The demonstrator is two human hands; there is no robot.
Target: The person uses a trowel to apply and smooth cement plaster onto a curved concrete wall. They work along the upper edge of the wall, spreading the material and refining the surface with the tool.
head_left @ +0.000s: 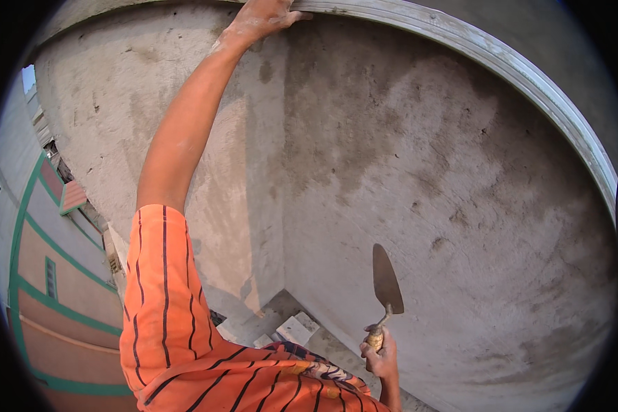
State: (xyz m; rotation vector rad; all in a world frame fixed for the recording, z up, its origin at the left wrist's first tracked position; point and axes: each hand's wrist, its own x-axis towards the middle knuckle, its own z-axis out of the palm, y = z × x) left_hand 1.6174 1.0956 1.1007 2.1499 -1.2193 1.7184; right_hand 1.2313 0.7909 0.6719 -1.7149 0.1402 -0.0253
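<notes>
My raised left hand point(261, 17) is at the top edge of the view, dusted with pale grey. It grips a long, pale metal straightedge point(501, 51) that runs along the upper edge of the wall. The tops of its fingers are partly cut off by the view. Low on the right, my right hand point(383, 357) is wrapped round the worn handle of a pointing trowel point(387, 278). The trowel's blade points upward, apart from the rough grey plastered wall point(460, 206) behind it.
Two plastered walls meet in a corner, with damp dark patches on the right one. Pale blocks point(297, 329) lie on the floor at the foot of the corner. Far left, beyond the wall's edge, stands a building point(69, 302) with green bands.
</notes>
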